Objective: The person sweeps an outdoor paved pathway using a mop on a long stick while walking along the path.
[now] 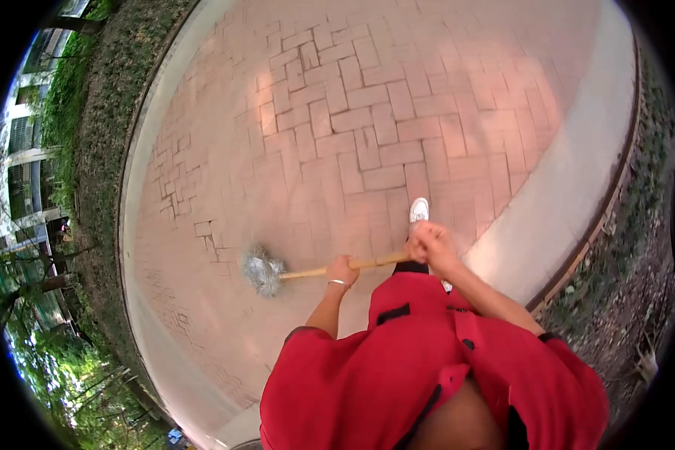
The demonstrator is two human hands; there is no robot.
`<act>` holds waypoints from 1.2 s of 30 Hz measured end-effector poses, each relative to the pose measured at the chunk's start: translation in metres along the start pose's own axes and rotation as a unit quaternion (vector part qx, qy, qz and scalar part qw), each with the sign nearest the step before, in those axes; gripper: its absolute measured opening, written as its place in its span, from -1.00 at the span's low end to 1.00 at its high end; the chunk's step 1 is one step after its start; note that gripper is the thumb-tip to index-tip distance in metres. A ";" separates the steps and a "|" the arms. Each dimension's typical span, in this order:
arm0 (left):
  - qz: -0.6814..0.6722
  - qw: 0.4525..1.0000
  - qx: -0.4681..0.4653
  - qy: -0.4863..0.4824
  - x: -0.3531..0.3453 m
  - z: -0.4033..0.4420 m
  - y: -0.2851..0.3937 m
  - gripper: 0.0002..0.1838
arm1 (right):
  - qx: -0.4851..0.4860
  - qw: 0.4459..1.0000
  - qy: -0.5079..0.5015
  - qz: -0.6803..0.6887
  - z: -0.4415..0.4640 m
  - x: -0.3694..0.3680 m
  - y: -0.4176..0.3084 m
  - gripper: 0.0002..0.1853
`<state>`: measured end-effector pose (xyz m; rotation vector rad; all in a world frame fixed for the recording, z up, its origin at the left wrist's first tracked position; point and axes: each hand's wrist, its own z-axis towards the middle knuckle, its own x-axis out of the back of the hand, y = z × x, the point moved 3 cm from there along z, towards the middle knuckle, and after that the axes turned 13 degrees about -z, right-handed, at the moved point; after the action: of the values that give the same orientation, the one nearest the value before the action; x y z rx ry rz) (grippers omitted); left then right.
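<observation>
We wrap our left hand [341, 272] around the broom [305, 273], out to our left over paving [382, 124]; our right hand [433, 246], somewhat blurred, seems curled round its end. Probably light, its stiff handle [379, 262] suits spaced hands.

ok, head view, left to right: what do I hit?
Building → planted bank → bristle head → left hand → right hand → right-hand pale border.
</observation>
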<state>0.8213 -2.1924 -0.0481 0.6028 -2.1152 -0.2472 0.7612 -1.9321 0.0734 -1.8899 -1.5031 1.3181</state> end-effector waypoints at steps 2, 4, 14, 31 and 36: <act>0.007 0.996 -0.081 0.026 -0.016 -0.013 0.030 -0.85 | 0.066 0.997 0.020 0.042 -0.029 0.028 -0.009 -0.65; -0.004 0.975 -0.217 0.046 -0.035 -0.031 0.075 -0.84 | 0.115 0.990 0.065 0.044 -0.079 0.065 -0.038 -0.63; -0.173 0.736 -0.652 -0.067 -0.166 -0.223 0.346 -0.77 | 0.442 0.864 0.239 -0.031 -0.485 0.167 -0.093 -0.73; -0.278 0.812 -0.508 -0.078 -0.201 -0.221 0.282 -0.96 | 0.349 0.821 0.432 -0.131 -0.459 0.051 -0.021 -0.65; -0.283 0.842 -0.457 0.049 -0.117 -0.241 0.129 -0.88 | 0.319 0.902 0.239 -0.166 -0.422 -0.034 0.001 -0.66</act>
<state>1.0315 -2.0107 0.0575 0.5967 -1.4091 -1.4250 1.1173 -1.8604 0.2911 -1.3205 -0.9265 0.9335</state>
